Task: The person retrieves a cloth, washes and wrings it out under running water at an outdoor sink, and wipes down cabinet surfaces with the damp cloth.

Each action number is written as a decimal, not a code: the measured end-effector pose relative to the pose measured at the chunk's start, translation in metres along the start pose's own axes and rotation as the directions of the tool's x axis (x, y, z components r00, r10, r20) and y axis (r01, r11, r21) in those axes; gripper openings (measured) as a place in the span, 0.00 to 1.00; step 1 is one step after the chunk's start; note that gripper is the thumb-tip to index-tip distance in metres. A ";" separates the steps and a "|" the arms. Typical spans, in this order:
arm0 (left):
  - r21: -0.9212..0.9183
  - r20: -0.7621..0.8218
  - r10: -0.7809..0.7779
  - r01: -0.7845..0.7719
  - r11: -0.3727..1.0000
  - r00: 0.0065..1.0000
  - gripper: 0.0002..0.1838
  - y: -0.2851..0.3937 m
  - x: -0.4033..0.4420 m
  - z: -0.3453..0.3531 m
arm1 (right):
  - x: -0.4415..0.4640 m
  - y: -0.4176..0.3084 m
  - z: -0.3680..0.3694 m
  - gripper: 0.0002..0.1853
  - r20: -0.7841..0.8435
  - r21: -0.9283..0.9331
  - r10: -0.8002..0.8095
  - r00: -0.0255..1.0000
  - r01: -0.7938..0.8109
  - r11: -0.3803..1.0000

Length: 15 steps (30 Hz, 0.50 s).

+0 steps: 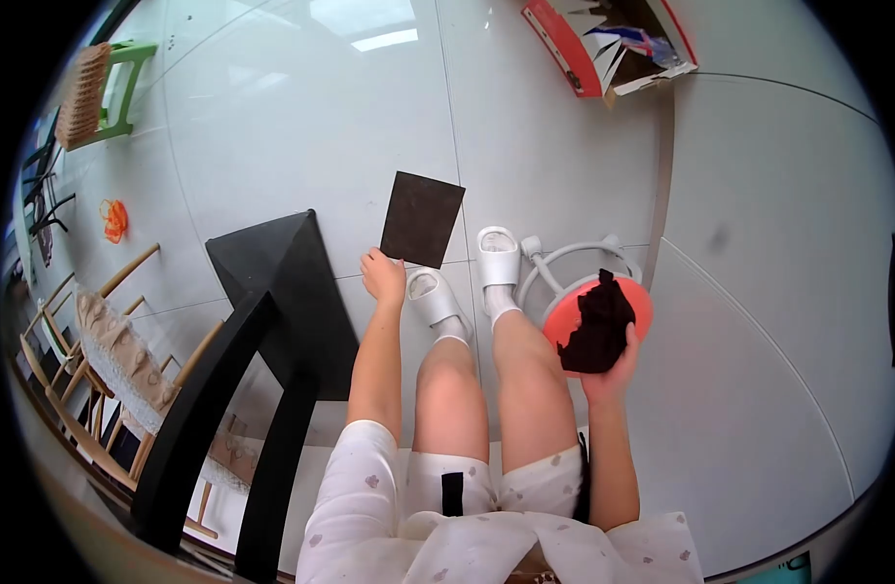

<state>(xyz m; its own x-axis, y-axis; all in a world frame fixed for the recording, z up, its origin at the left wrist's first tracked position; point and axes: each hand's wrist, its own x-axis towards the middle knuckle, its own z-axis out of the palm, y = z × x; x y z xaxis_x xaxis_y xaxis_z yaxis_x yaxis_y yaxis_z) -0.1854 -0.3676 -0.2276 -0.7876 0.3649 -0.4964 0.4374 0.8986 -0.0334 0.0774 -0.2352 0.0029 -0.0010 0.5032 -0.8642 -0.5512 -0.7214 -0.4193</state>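
Upper right I see a red-and-white cardboard box (pixel 559 44), print too small to read; right of centre, a round coral-red stool seat (pixel 640 302). Near centre, the left hand's (pixel 384 277) fingers pinch a flat dark-brown rectangular sheet (pixel 423 221); the right hand's (pixel 611 378) grip crumpled blackish cloth (pixel 600 326) over the seat.

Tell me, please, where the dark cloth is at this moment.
In the head view, the dark cloth is right of centre, in the right hand, seen over the red stool seat.
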 end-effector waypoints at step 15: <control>-0.034 0.198 -0.352 0.365 0.930 0.915 0.39 0.038 0.040 0.070 | 0.026 0.010 -0.022 0.23 -0.081 -0.044 -0.047 0.996 0.043 0.998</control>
<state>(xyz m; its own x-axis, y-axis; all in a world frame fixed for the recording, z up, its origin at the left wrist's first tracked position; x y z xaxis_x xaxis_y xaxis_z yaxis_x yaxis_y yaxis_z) -0.1698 -0.3356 -0.3096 -0.7883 -0.0308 -0.6145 0.1042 0.9776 -0.1827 0.0905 -0.2401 -0.0300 0.0924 0.4962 -0.8633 -0.5138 -0.7189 -0.4682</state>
